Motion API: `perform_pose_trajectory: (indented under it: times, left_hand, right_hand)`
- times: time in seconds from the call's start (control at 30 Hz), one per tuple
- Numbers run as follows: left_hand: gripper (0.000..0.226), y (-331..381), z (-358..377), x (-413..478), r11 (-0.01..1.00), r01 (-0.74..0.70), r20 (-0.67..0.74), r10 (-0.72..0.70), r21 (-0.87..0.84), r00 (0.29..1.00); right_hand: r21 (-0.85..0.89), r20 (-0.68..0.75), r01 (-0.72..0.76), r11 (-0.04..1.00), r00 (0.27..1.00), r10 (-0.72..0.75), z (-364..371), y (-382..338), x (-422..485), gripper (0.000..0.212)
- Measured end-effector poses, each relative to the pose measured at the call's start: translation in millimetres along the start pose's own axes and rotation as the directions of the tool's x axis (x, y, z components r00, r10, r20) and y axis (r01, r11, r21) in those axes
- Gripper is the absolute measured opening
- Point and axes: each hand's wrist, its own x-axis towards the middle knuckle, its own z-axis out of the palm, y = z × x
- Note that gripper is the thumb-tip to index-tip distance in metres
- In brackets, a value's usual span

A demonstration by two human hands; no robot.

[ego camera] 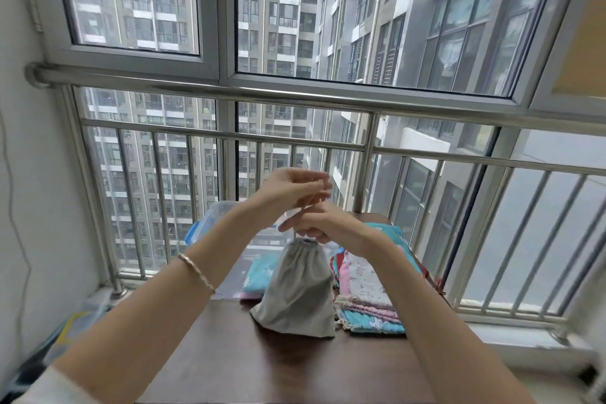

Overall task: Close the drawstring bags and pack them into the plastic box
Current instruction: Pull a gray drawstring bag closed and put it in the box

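Window w/ steel railing fills the background. Below it a dark table is the work surface. At its far left sits the clear plastic box, apparently open-topped, so packing needs only a short reach; one blue printed bag already lies inside. On the right a stack of printed bags waits, prob. not yet closed, kept apart from the box. Between them hangs the grey drawstring bag, bottom at table level, mouth gathered nearly tight. The right hand curls round the neck to brace it. The left hand, raised above, pinches the cord (blurred), prob. pulling up to cinch. Thin bracelet on the left wrist.
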Motion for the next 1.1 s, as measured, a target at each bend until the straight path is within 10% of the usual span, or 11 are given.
perform_pose_trajectory:
  times: [0.13, 0.47, 0.7, 1.1]
  left_hand:
    - [0.050, -21.6, 10.9, 3.0, 0.961, 0.135, 0.040, -0.149, 0.241, 0.988]
    - [0.096, -44.6, 17.5, -9.1, 0.921, -0.206, -0.004, 0.220, 0.330, 0.976]
    - [0.035, -41.3, 6.6, -9.2, 0.964, -0.204, -0.067, 0.218, 0.170, 0.974]
    - [0.032, -42.7, -5.4, -19.0, 0.897, -0.148, 0.105, 0.114, 0.417, 0.988]
  right_hand:
    - [0.092, -0.058, 0.013, 0.996, 0.998, -0.008, -1.2, 4.8, -4.8, 0.023]
    - [0.197, -0.221, 0.081, 0.977, 0.975, -0.036, 1.9, 6.8, -17.7, 0.028]
    - [0.261, -0.332, 0.153, 0.953, 0.941, -0.060, 2.9, 2.2, -21.5, 0.024]
    - [0.164, -0.390, 0.181, 0.970, 0.915, -0.104, -7.3, 5.7, -19.8, 0.031]
